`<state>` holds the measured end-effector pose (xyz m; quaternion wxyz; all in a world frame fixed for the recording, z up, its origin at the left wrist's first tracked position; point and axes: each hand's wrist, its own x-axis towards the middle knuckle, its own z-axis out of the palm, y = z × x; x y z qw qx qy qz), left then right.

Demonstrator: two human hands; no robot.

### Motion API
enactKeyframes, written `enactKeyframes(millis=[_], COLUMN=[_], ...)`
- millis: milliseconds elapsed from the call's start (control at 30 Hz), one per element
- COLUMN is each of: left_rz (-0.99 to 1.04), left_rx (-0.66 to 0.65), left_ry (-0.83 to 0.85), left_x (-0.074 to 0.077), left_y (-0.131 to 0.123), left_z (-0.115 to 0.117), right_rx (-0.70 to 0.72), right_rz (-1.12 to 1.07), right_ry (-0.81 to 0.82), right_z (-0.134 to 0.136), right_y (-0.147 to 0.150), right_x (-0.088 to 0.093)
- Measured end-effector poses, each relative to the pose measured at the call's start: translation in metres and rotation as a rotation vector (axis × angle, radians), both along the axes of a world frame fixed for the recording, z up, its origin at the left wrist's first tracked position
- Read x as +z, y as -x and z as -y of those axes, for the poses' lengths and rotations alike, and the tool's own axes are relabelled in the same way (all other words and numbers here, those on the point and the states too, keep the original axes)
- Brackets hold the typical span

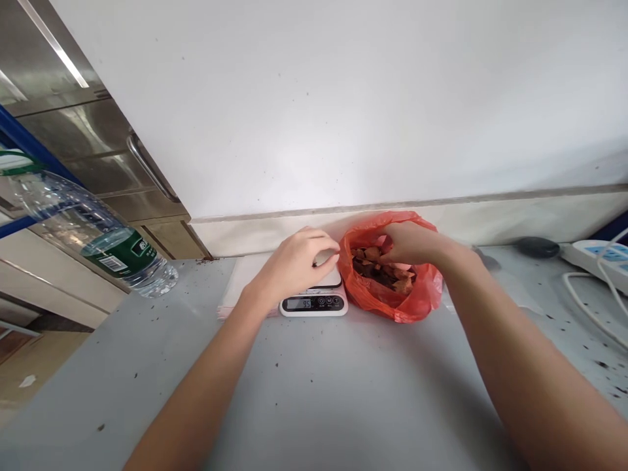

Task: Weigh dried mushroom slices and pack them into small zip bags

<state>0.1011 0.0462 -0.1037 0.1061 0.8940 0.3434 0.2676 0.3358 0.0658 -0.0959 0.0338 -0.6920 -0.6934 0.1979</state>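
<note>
Head camera, centre of frame: the left grip (297,261) is cupped over the platform of a small digital scale (314,302), fingers curled down onto it. Whether they close on anything cannot be told. Just to its right, the right grip (411,243) dips into the open mouth of a red plastic bag (417,297), fingertips among brown dried pieces (380,269). Whether a piece is pinched is hidden.

The bag stands on the grey tabletop (314,392), touching the scale's right side, close before the wall. Its mouth opens upward and a little toward the camera, and its slumped body runs widest left to right across the frame. The scale's display faces the lower edge of the frame.

A hand resting on the platform would likely falsify the reading, and the bag leaning against the scale could do the same. The thin, unsupported bag might also tip or sag as fingers pull at it, scattering pieces.

A clear water bottle (98,235) sits tilted at left of frame, and a white power strip (596,256) at far right.
</note>
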Motion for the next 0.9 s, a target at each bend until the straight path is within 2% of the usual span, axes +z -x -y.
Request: enactKeyframes(millis=[133, 300, 367, 467, 533, 667, 733, 900], left_rz=[-0.047, -0.094, -0.105, -0.103, -0.102, -0.097, -0.093, -0.103], left_rx=[0.02, 0.023, 0.037, 0.039, 0.021, 0.015, 0.022, 0.086], left_ry=[0.089, 0.138, 0.151, 0.162, 0.163, 0.158, 0.155, 0.142], left_x=[0.007, 0.01, 0.011, 0.013, 0.015, 0.016, 0.017, 0.019], left_y=[0.006, 0.007, 0.007, 0.008, 0.008, 0.011, 0.012, 0.017], left_z=[0.004, 0.008, 0.009, 0.01, 0.01, 0.01, 0.009, 0.007], right_rx=[0.001, -0.001, -0.005, 0.067, 0.098, 0.085, 0.084, 0.081], right_rz=[-0.029, -0.082, -0.018, 0.114, 0.165, 0.158, 0.105, -0.183], right_ry=[-0.053, -0.139, -0.023, 0.225, 0.264, 0.226, 0.153, -0.039], right_z=[0.001, 0.008, 0.013, 0.022, 0.025, 0.022, 0.019, 0.017], right_y=[0.007, 0.012, 0.011, 0.015, 0.02, 0.023, 0.019, 0.0], right_x=[0.0, 0.015, 0.022, 0.03, 0.031, 0.028, 0.028, 0.033])
